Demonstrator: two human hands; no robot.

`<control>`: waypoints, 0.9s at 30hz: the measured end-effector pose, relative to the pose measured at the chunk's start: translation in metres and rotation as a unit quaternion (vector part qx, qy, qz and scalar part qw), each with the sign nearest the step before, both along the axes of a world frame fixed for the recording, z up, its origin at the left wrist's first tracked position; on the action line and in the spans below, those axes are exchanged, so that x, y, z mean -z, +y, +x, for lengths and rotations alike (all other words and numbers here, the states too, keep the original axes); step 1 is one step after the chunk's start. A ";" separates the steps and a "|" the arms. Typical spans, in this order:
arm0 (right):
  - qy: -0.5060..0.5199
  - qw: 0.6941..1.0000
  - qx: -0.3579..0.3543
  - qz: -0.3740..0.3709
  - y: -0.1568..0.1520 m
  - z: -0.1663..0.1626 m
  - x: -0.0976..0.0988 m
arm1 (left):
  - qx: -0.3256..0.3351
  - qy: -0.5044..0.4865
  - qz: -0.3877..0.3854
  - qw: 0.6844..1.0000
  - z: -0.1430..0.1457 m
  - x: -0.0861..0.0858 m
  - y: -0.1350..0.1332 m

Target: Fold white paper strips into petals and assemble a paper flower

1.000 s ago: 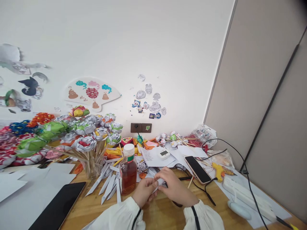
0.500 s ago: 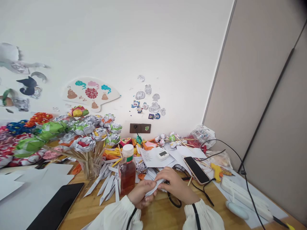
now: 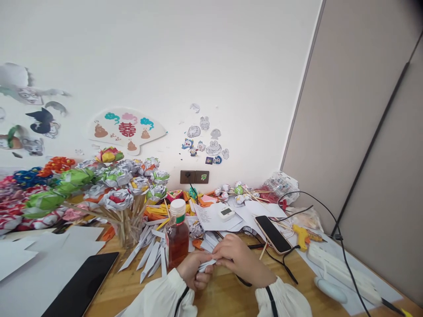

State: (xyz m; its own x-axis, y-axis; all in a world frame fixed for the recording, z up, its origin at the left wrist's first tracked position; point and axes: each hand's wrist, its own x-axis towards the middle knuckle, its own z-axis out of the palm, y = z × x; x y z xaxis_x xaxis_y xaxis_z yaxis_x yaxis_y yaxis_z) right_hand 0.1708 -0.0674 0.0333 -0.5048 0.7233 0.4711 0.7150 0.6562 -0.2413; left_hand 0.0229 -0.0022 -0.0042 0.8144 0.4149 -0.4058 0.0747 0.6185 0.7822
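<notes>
My left hand point(image 3: 195, 269) is closed around a small piece of folded white paper point(image 3: 207, 265), just to the right of the bottle. The fingers of my right hand point(image 3: 236, 257) pinch the right end of the same paper, so both hands meet at it. Much of the paper is hidden by the fingers. Close to my left hand stands a bottle point(image 3: 177, 240) of reddish-brown liquid with a white cap. Folded white paper strips point(image 3: 150, 259) lie in a pile left of the bottle.
Paper flowers on sticks point(image 3: 119, 198) crowd the left. A dark tablet point(image 3: 82, 286) lies on the near left. On the right are a phone point(image 3: 272, 234), a yellow glue gun point(image 3: 301, 237), a power strip point(image 3: 343, 273) and loose black cables. A white timer point(image 3: 226, 213) rests on papers behind.
The folded paper has turned and now shows less between my hands. My right hand has shifted slightly, its fingers drawn closer round the paper's end. The view has moved a little.
</notes>
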 end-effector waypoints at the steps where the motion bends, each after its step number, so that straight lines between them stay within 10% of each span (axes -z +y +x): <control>1: -0.003 1.000 0.001 0.000 -0.001 0.001 0.002 | 0.003 0.006 0.008 1.000 0.002 0.002 -0.001; 6: 0.032 0.995 0.091 0.008 0.001 0.010 0.013 | -0.153 0.036 0.215 0.964 0.013 0.009 -0.011; 13: 0.110 0.983 0.148 -0.024 0.006 0.013 0.017 | -0.204 0.088 0.609 0.761 0.010 -0.003 -0.015; 27: 0.089 0.990 0.111 0.013 0.000 0.005 0.016 | -0.212 0.082 0.463 0.857 0.007 -0.005 -0.007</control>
State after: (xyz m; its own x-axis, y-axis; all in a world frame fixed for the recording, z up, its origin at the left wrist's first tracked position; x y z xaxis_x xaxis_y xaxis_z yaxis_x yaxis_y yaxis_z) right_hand 0.1757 -0.0671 0.0171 -0.2432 0.7938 0.5574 0.7898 0.4956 -0.3613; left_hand 0.0301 -0.0091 0.0012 0.4745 0.8651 0.1628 0.1532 -0.2633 0.9525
